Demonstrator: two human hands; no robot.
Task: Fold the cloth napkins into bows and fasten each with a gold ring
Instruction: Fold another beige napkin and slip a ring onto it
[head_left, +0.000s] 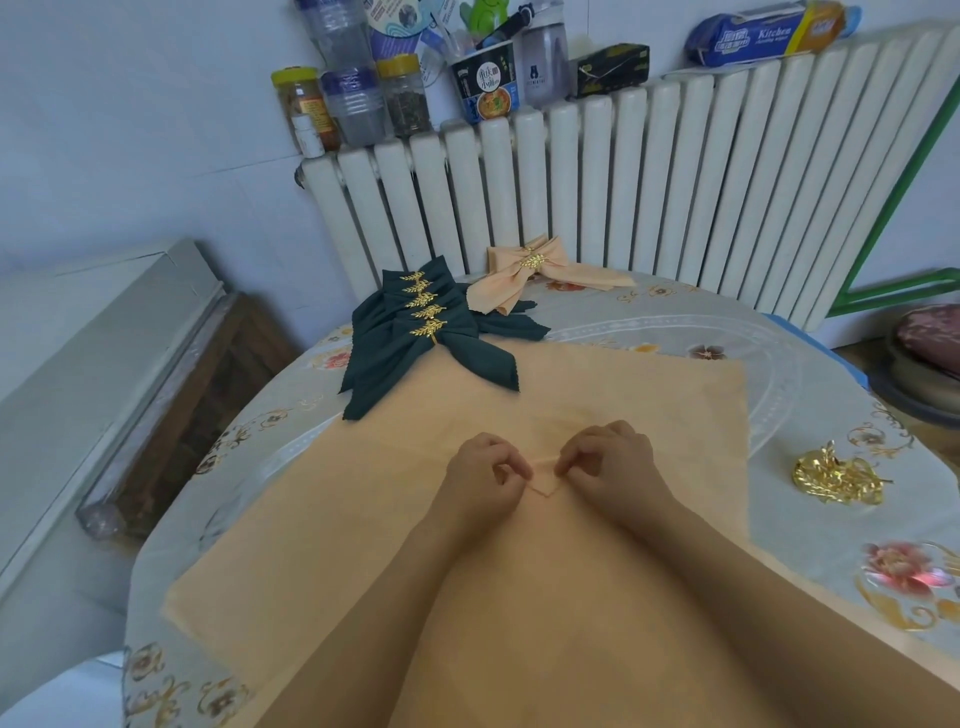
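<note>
both hands (550, 467) pinching napkin corner (543, 486)

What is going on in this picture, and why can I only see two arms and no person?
The camera sits on the person's head and looks down, so you see only their arms and hands, just as they do. There is no machine here. The left hand and the right hand each pinch a small folded corner of a big peach napkin spread flat on the round table. Farther back lies a pile of dark green bows and beside it peach bows, all fastened with leafy gold rings. Spare gold rings wait in a heap to the right. Behind the table stands a white radiator with jars and bottles on top.
</note>
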